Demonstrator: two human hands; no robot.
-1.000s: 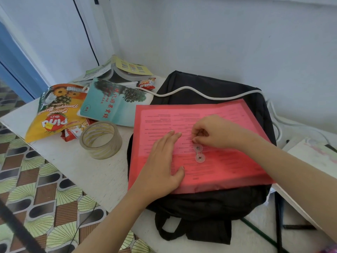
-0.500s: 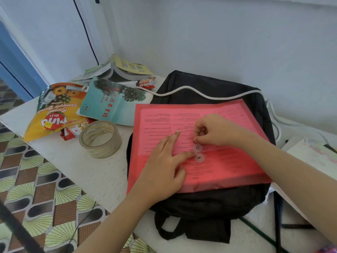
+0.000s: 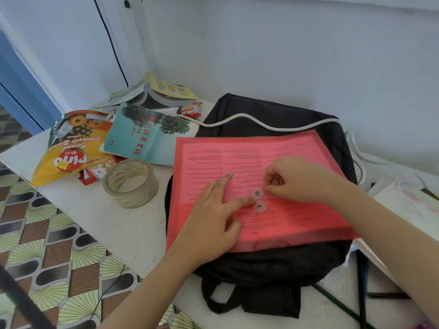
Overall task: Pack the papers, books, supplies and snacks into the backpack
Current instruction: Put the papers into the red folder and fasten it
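- Red folder (image 3: 261, 160) lies flat on top of the black backpack (image 3: 273, 271), which lies on the table (image 3: 123, 229).
- Left hand (image 3: 211, 224) presses the folder, fingers straight and spread, the index tip touching the clasp (image 3: 259, 200) between its two clear discs.
- Right hand (image 3: 299, 179) is curled, fingertips pinched together at the clasp's upper disc; what's between them is too small to tell.
- Off to the left on the table: tape roll (image 3: 130, 184), snack bag (image 3: 69, 148), teal book (image 3: 147, 136).
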